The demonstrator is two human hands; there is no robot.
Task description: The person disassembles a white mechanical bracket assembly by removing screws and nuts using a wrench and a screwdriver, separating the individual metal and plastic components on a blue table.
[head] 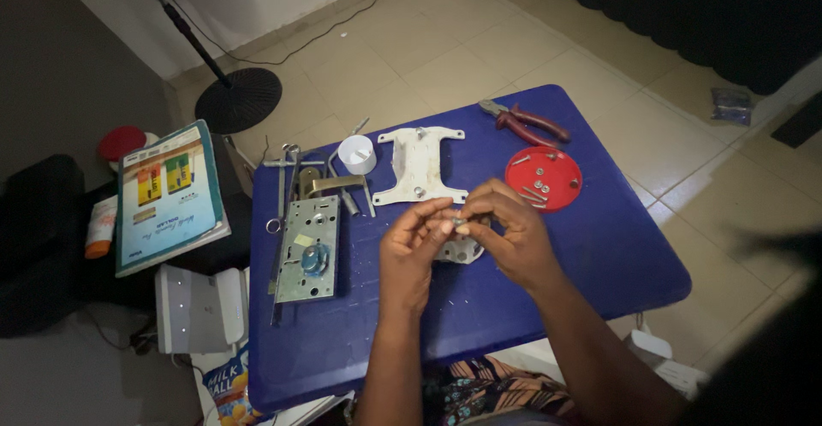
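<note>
We are pinching a small metal part (459, 220) between left hand (411, 250) and right hand (505, 229), above the blue surface (599, 246), near the red lid (543, 178); fitting it needs steady fingertips.

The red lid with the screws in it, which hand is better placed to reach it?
Probably the right hand. The red lid lies just beyond it on the blue table, on that side. The left hand would have to cross over the right. Both pinch a small metal part.
</note>
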